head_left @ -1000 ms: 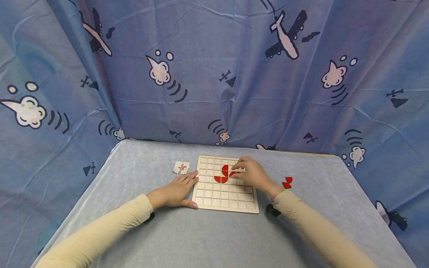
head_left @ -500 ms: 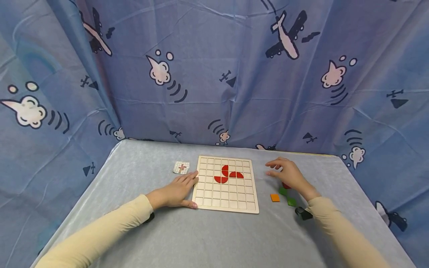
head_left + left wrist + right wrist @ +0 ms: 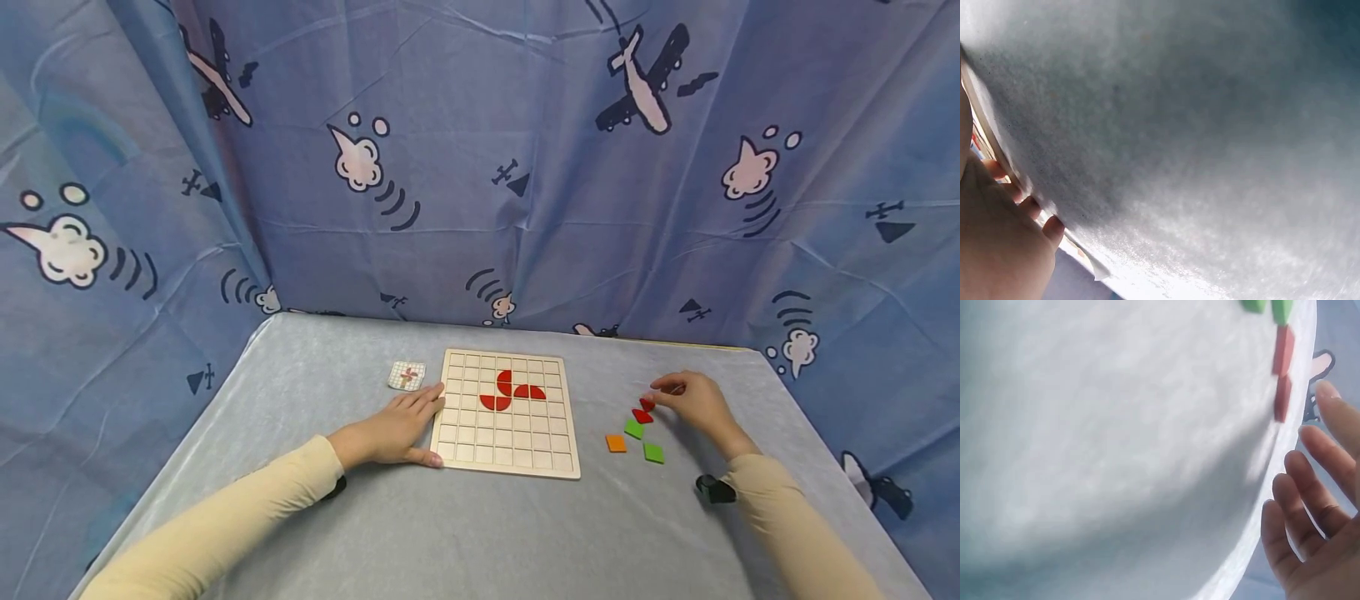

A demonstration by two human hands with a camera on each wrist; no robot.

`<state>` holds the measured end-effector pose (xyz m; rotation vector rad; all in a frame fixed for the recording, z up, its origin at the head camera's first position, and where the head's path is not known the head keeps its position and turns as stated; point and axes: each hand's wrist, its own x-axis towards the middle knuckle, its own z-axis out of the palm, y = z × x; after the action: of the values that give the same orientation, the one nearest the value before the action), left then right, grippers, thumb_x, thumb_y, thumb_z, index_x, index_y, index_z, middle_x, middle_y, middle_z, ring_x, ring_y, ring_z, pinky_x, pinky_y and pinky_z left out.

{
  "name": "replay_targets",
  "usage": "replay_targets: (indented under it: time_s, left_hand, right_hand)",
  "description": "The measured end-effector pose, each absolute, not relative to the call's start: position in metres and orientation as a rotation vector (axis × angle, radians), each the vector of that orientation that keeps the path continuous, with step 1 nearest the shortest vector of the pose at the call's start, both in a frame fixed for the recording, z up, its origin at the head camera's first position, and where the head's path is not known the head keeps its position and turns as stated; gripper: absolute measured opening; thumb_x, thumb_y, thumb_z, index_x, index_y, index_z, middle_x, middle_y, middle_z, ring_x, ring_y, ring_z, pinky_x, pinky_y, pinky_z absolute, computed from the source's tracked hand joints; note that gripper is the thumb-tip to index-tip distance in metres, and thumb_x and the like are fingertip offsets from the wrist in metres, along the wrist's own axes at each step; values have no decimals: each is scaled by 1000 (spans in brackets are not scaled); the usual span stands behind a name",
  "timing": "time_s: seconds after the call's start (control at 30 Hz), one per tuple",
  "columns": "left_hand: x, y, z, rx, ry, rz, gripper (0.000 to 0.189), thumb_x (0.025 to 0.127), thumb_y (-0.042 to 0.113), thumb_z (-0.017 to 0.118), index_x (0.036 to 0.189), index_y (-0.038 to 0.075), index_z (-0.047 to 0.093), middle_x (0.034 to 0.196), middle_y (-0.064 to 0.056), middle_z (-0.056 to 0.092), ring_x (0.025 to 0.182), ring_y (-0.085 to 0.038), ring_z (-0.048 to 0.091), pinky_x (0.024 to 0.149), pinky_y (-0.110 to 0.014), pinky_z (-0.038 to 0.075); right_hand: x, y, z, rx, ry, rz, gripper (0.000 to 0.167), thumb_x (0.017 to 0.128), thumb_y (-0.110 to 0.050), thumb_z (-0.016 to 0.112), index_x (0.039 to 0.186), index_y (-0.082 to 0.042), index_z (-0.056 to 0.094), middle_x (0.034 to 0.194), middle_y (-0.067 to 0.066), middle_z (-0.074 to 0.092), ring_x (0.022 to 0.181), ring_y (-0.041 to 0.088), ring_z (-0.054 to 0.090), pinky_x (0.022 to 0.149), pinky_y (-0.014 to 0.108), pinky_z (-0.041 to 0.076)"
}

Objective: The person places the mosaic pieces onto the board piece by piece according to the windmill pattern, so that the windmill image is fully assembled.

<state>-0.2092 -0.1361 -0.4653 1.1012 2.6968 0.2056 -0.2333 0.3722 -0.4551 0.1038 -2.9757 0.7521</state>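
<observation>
My left hand (image 3: 393,425) rests flat by the left edge of a wooden grid board (image 3: 465,433), fingertips and thumb at its rim. Several red quarter-round tiles (image 3: 529,392) lie in cells around the board's middle. Off to the right, my right hand (image 3: 696,404) hovers at two loose red tiles (image 3: 642,416), thumb and forefinger close to the farther one. In the right wrist view, that hand (image 3: 1316,519) has its fingers loosely bent and spread, and both red tiles (image 3: 1282,398) still lie on the cloth.
Two green tiles (image 3: 653,452) and an orange square tile (image 3: 616,443) lie between the board and my right arm. A small printed card (image 3: 407,376) with a grid pattern sits left of the board. A blue patterned curtain (image 3: 450,250) stands behind the grey cloth-covered table (image 3: 450,533).
My right hand let go of a red tile on the board, then moved right to the loose red tiles, uncovering the green and orange ones. The left hand stayed put.
</observation>
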Motion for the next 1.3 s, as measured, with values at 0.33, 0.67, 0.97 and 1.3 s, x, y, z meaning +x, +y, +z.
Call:
replay_targets:
  time_s: [0.33,0.67,0.97,1.3]
  left_hand:
    - [-209,-137,-467,1112,2702,199,102,88,70,52,157,2,20,167,-17,8,155,-35,16,122,-55,22]
    - [-209,-137,-467,1108,2696,202,102,87,71,52,157,3,20,167,-17,8,155,-35,16,122,-55,22]
    - [-209,-137,-465,1100,2691,196,102,88,71,51,157,3,20,168,-17,7,155,-35,15,122,-55,22]
    - [-210,-137,-467,1098,2695,193,103,87,71,52,157,3,20,168,-17,8,155,-34,15,122,-55,22]
  right_hand:
    - [-227,379,-462,46,-3020,843,45,85,-40,78,108,-2,74,105,18,73,85,16,62,63,27,49]
    - [-228,378,-468,76,-3037,838,42,85,-34,78,110,-1,73,110,21,72,98,32,66,69,28,51]
    - [-226,375,-465,94,-3036,826,39,84,-32,79,110,-3,74,114,24,69,101,36,64,75,39,54]
    - [-227,374,-464,147,-3045,790,39,83,-30,79,113,-5,74,113,23,68,102,37,63,84,50,52]
